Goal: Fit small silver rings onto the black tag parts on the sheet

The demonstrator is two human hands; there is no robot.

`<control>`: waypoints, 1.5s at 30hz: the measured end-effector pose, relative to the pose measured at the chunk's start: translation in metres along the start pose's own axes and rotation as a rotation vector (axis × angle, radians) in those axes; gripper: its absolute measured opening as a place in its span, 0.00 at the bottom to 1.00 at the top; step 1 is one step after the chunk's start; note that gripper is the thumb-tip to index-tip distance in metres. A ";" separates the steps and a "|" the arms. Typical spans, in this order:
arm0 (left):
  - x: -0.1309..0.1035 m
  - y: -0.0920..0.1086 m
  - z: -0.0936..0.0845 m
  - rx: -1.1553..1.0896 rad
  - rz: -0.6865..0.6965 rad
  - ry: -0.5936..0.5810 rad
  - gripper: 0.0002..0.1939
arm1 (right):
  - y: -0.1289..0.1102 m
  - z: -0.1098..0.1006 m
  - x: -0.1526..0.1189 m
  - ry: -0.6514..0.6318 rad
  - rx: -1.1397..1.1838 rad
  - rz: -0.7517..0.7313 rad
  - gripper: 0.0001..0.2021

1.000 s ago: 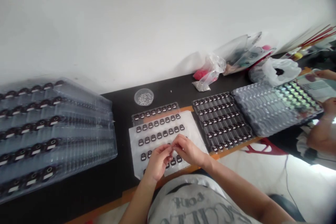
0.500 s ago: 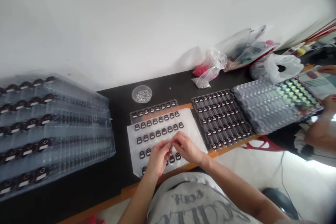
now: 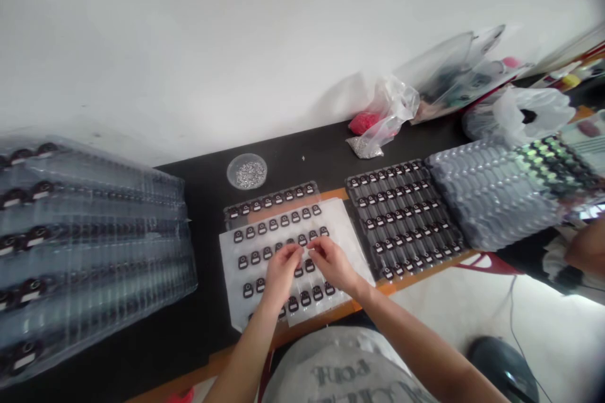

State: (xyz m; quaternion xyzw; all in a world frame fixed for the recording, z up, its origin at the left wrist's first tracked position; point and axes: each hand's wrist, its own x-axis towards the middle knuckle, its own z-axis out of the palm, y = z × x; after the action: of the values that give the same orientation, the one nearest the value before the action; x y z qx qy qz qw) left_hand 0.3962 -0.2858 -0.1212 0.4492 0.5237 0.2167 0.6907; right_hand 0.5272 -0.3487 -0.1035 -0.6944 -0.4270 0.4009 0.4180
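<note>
My left hand (image 3: 282, 269) and my right hand (image 3: 333, 262) hover close together above a white sheet (image 3: 231, 289) bearing rows of small dark parts (image 3: 273, 225), each with a pale label. Both have thumb and forefinger pinched, fingertips a short gap apart. Whatever either pinch holds is too small to make out. Under the sheet's far edge a clear tray (image 3: 283, 198) shows one row of the same dark parts. To the right lies another clear tray (image 3: 406, 209) filled with rows of them.
A round dish (image 3: 246, 171) of small metal pieces sits behind the sheet. Tall stacks of clear trays (image 3: 118, 252) stand at left. Plastic bags (image 3: 385, 113) and more trays (image 3: 491, 195) are at right, near another person's arm (image 3: 588, 253).
My hands have separated slightly, from fingertips touching to a small gap. The view has shifted, and the other person's hands at right have mostly left it.
</note>
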 end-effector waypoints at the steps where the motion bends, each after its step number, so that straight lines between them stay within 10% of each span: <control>1: 0.009 -0.001 -0.002 0.135 0.089 0.034 0.09 | 0.004 -0.001 0.000 0.003 0.010 0.031 0.06; 11: 0.095 -0.001 -0.007 0.953 0.787 0.180 0.06 | 0.031 -0.023 -0.018 -0.015 0.058 0.210 0.05; 45: 0.114 0.003 -0.010 1.261 0.811 0.028 0.10 | 0.038 -0.035 -0.018 -0.013 0.114 0.291 0.06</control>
State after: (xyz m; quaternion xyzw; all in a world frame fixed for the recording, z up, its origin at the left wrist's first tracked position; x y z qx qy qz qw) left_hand 0.4278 -0.1925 -0.1793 0.9148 0.3507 0.1188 0.1616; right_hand 0.5630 -0.3844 -0.1231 -0.7216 -0.3011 0.4851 0.3915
